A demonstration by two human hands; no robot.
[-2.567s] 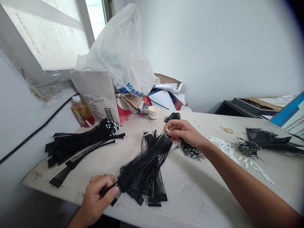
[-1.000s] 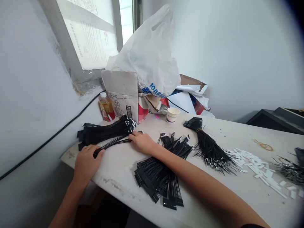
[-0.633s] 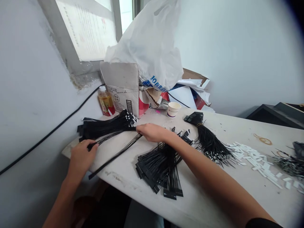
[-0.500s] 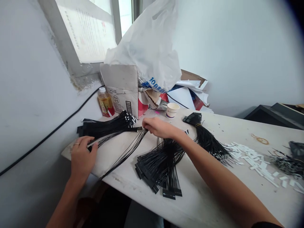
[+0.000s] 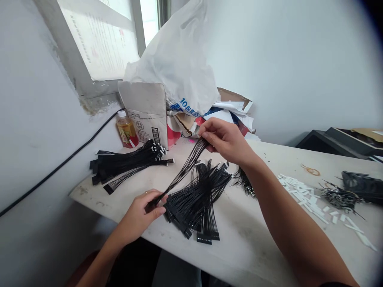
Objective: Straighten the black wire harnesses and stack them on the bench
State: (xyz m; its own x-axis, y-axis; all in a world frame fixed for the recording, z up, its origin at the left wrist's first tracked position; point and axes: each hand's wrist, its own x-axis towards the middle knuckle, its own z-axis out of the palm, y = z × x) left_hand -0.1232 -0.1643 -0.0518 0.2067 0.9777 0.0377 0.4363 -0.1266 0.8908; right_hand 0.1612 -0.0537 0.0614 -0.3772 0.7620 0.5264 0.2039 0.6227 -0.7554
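Note:
A black wire harness (image 5: 186, 167) is stretched slantwise above the table between my two hands. My right hand (image 5: 224, 139) pinches its upper end, the fingers hiding that end. Lower left, my left hand (image 5: 145, 213) is closed around the other end, with dark material showing between thumb and fingers. Just beneath lies a fanned pile of black wire harnesses (image 5: 200, 199) with black connectors toward the front edge and white ones at the back. To the left is a second pile of harnesses (image 5: 128, 159), with a single harness (image 5: 131, 175) along its near side.
A carton (image 5: 146, 115) under a white plastic bag (image 5: 182, 59) and a bottle (image 5: 127, 129) stand at the back. White strips (image 5: 302, 195), dark wire ends (image 5: 341, 197) and rubber bands (image 5: 311, 170) lie to the right. Another wire bundle (image 5: 245, 183) is partly behind my right forearm.
My left hand has moved from the left pile to the right and closed on the harness end. My right hand has lifted its harness up and right. The view has shifted slightly.

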